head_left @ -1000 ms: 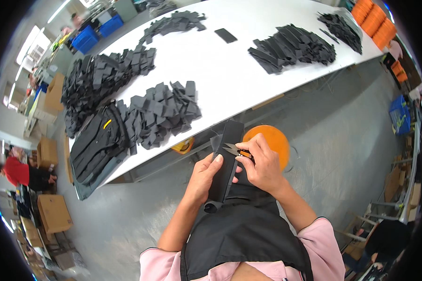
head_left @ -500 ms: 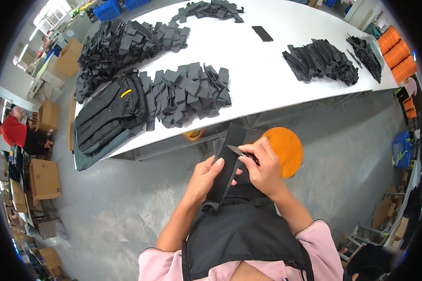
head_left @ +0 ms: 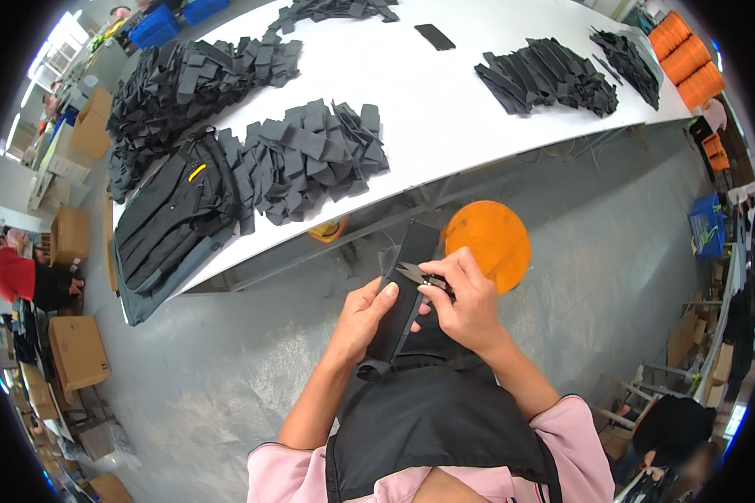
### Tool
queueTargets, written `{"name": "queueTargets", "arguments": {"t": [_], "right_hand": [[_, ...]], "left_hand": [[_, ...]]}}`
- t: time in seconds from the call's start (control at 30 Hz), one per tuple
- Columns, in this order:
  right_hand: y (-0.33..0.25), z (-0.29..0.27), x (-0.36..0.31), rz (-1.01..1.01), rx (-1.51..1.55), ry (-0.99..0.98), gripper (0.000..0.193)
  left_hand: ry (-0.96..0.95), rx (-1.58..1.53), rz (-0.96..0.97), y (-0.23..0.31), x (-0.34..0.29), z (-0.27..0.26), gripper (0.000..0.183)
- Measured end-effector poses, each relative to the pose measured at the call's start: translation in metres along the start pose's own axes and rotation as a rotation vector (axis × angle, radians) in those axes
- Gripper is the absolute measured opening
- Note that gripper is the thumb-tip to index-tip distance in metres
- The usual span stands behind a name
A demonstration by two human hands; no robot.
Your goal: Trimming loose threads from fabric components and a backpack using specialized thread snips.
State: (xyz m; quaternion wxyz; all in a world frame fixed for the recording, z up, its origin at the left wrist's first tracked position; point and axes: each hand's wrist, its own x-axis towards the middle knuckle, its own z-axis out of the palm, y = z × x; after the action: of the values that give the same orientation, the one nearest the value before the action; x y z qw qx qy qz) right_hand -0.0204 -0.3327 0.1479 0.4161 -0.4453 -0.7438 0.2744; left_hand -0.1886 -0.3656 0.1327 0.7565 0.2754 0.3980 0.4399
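Observation:
My left hand (head_left: 362, 320) grips a long black fabric piece (head_left: 417, 244), thumb on top and fingertips showing beyond its right edge. The piece slants in front of my apron, and its lower end is rolled over. In my right hand (head_left: 468, 303) is a pair of thread snips (head_left: 411, 272). The two blades are spread and point left over the fabric, close to my left thumb. My right fingers cover most of the handle. A thin, loose dark bit (head_left: 387, 258) stands out at the fabric's left edge.
Ahead is a white table (head_left: 428, 101) with heaps of dark fabric pieces (head_left: 310, 159) and a black backpack (head_left: 176, 214). An orange round stool (head_left: 499, 247) stands just beyond my right hand. Cardboard boxes (head_left: 80, 352) line the left; a person in red (head_left: 13, 272) is there too.
The snips' blades have parted, and they sit slightly further left over the fabric. The table and stool appear shifted left and up in the view. Both hands keep their holds.

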Motion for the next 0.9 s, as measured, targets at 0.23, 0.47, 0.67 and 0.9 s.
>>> {"name": "queueTargets", "arguments": {"t": [0.23, 0.47, 0.67, 0.9], "right_hand": [[0.005, -0.001, -0.008, 0.0, -0.072, 0.013, 0.02], [0.019, -0.015, -0.007, 0.015, 0.018, -0.001, 0.019], [0.058, -0.052, 0.02, 0.208, 0.269, 0.018, 0.026], [0.103, -0.095, 0.03, 0.647, 1.025, -0.502, 0.019]], "left_hand": [[-0.017, 0.022, -0.006, -0.009, -0.005, 0.0, 0.041], [0.044, 0.035, -0.037, -0.012, -0.003, 0.02, 0.041], [0.098, 0.189, -0.008, -0.033, 0.014, 0.045, 0.044], [0.067, -0.108, 0.015, -0.076, 0.038, 0.092, 0.057]]}}
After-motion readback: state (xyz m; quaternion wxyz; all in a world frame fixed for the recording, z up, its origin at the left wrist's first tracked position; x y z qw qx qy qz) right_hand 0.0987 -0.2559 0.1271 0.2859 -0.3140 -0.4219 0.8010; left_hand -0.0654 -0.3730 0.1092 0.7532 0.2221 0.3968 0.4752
